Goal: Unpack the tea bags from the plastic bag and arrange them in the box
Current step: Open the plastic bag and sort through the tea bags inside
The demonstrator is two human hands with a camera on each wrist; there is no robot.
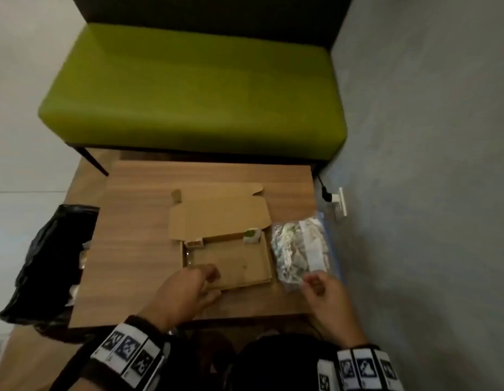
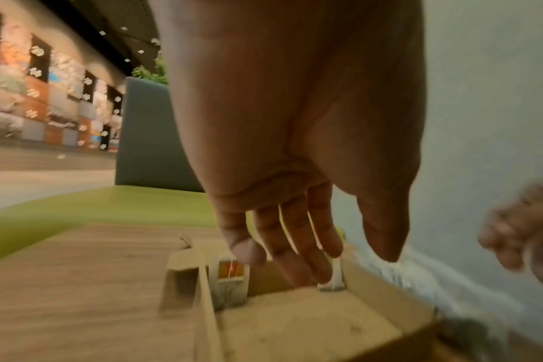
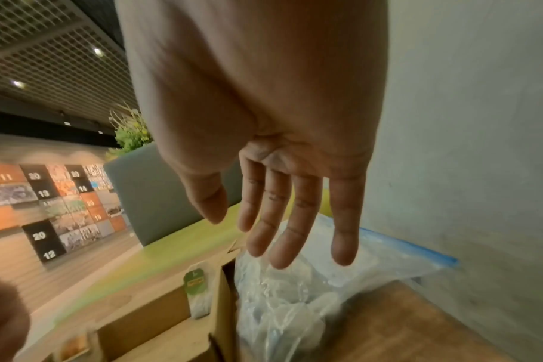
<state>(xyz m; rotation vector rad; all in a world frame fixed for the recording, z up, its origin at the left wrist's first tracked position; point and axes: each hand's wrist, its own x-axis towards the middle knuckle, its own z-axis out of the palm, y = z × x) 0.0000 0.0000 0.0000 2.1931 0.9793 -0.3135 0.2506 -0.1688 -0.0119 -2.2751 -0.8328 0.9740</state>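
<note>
Left hand point(image 1: 186, 289): fingers point(image 2: 298, 247) extended and slightly spread, holding nothing, positioned over the near-left corner of the box point(image 1: 239, 270). Right hand point(image 1: 327, 294): fingers point(image 3: 282, 225) straight and loosely spread, holding nothing, positioned at the near end of the plastic bag point(image 1: 300, 251).

The box lies on the worktop point(image 1: 132, 249) with its lid point(image 1: 219, 217) folded back. Two tea bags stand against its far wall: an orange-tagged tea bag point(image 2: 230, 279) in the left corner and a green-tagged tea bag point(image 3: 197, 291) in the right corner.

The plastic bag lies just right of the box, filled with tea bags. A black bin bag point(image 1: 50, 258) hangs left of the worktop.
</note>
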